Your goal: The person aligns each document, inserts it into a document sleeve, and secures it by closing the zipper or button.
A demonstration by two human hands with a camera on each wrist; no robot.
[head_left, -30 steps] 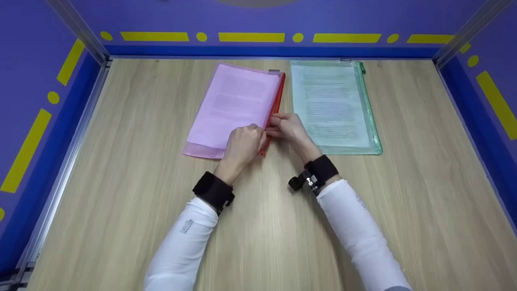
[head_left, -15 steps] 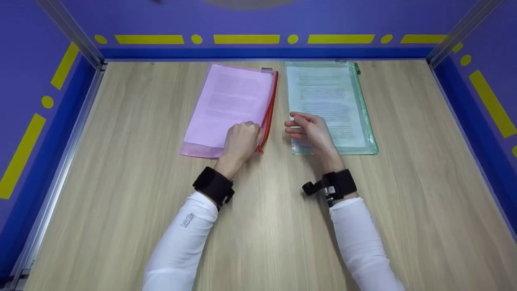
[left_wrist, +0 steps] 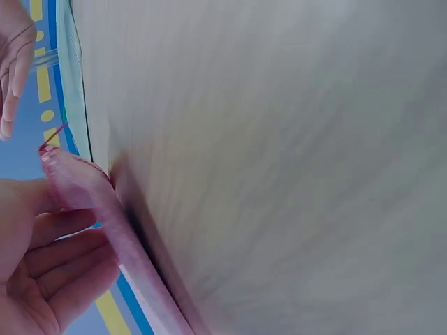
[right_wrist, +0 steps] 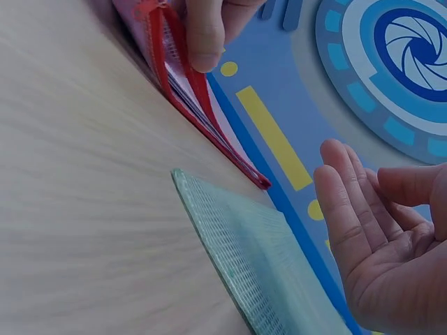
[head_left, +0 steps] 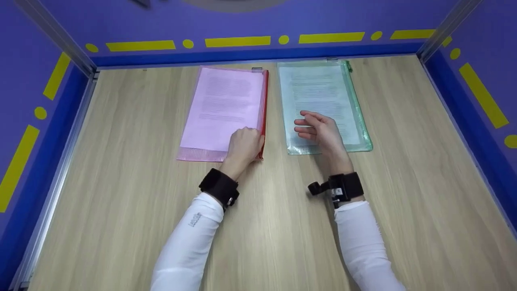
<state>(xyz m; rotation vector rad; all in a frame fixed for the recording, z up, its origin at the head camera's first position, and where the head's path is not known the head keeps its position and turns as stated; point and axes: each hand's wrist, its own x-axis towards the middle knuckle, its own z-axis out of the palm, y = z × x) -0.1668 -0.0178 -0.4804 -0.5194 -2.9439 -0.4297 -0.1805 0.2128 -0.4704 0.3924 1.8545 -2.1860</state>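
A pink mesh zip pouch (head_left: pixel 214 109) with printed paper inside lies on the table at centre left. My left hand (head_left: pixel 244 143) pinches its right edge near the lower corner, lifting that edge a little. In the right wrist view the red zipper (right_wrist: pixel 159 56) is parted, with paper edges showing between its two sides. My right hand (head_left: pixel 323 131) hovers over the lower part of a green mesh zip pouch (head_left: pixel 315 91), fingers loosely bent and holding nothing. Printed paper also shows inside the green pouch.
The wooden tabletop (head_left: pixel 133 169) is bounded by a blue back wall (head_left: pixel 242 24) and blue side walls with yellow marks. Both pouches lie side by side near the back edge, with a narrow gap between them.
My right hand has left the red zipper edge and moved right, over the green pouch. The left hand still grips the pink pouch's edge. The head view has tilted slightly.
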